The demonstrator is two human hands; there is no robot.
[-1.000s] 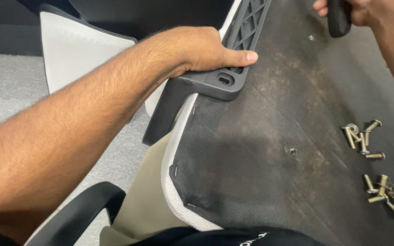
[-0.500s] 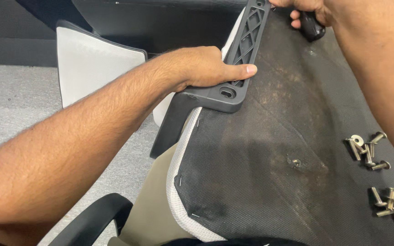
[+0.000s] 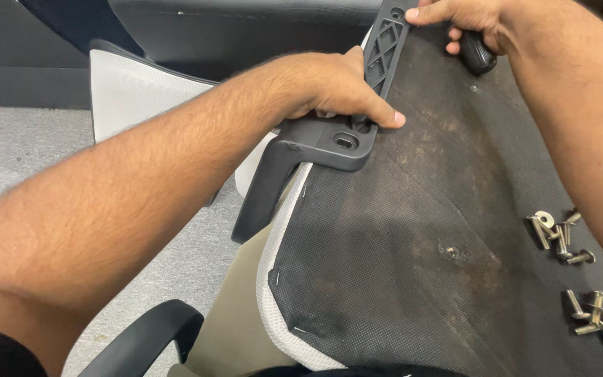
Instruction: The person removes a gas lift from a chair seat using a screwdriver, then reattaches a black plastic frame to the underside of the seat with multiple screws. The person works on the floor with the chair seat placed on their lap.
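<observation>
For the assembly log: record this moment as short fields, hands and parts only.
left hand: grips the black plastic armrest bracket, thumb across its base plate
right hand: holds a black tool handle, forefinger on the bracket's top end
surface: underside of chair seat, dark fabric, stapled pale edge
loose parts: two clusters of metal bolts at the right
background: grey carpet

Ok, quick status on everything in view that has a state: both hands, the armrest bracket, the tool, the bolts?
left hand: gripping the bracket's base.
right hand: closed around the tool handle, index finger on the bracket's top end.
armrest bracket: lying along the seat's edge, bolt slot empty.
tool handle: held, tip hidden.
seat underside: facing up, one hole in view without a bolt.
bolts: loose, in two piles on the fabric.
</observation>
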